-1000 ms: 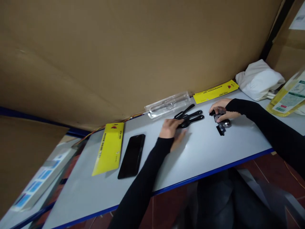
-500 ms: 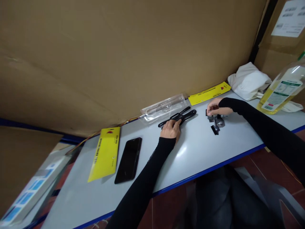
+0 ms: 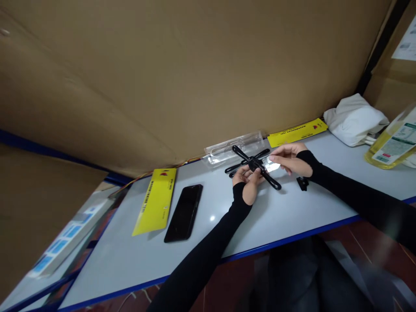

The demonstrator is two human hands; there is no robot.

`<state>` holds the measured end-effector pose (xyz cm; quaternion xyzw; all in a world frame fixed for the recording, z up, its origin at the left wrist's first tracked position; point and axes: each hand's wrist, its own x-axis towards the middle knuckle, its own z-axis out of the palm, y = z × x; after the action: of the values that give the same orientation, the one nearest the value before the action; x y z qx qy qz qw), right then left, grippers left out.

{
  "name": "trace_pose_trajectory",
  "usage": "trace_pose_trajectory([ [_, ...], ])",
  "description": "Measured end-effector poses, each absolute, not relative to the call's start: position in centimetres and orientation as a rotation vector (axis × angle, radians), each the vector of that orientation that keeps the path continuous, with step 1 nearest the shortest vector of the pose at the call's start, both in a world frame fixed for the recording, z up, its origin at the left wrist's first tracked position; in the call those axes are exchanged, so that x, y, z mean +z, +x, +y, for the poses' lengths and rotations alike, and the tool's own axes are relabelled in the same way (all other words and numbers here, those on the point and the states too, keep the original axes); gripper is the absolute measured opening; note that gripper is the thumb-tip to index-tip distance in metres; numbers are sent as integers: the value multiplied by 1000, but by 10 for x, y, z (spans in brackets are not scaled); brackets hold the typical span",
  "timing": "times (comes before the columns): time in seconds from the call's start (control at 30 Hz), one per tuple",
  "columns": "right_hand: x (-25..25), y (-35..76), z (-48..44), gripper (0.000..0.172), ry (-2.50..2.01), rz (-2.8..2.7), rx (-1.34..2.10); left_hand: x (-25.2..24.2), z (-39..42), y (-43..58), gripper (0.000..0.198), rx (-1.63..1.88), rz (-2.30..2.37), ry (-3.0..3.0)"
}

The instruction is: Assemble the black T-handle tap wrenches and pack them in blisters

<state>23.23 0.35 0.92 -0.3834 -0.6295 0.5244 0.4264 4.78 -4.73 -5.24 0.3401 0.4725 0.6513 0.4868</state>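
My left hand [image 3: 247, 184] is closed around the middle of a black two-handled spokeshave [image 3: 270, 180], held tilted above the table. Between the fingertips of my right hand [image 3: 290, 158] is a shiny flat metal blade [image 3: 271, 166], close to the spokeshave's centre; whether they touch, I cannot tell. Behind my left hand lie other black handles [image 3: 261, 153], partly hidden by the held tool. A small black part [image 3: 302, 183] rests on the table below my right wrist.
Clear plastic packaging [image 3: 234, 149] lies along the cardboard wall. Yellow cards [image 3: 297, 133] are at the back right, another yellow card [image 3: 154, 201] at left beside a black phone [image 3: 183, 212]. A white cloth [image 3: 354, 119] and a bottle of yellow liquid [image 3: 390, 147] stand at right.
My left hand has lifted a spokeshave off the table. My right hand has moved left from the small parts, with the metal blade now in its fingers. The view has shifted slightly.
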Motion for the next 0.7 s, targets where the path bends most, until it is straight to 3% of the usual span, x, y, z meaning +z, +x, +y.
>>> trace_pose_trajectory([
  [0.13,-10,228,8,38,-1012,-1595,1135,-48,-56,57,70,1456,1079,798],
  [0.37,-16,231,10,39,-964,-1693,1078,-45,-59,60,65,1440,1060,857],
  [0.57,4,244,6,28,-792,-1989,637,-31,-60,49,32,1239,1026,1104],
  [0.7,7,253,12,28,-642,-2277,521,-19,-64,41,33,1003,914,1184],
])
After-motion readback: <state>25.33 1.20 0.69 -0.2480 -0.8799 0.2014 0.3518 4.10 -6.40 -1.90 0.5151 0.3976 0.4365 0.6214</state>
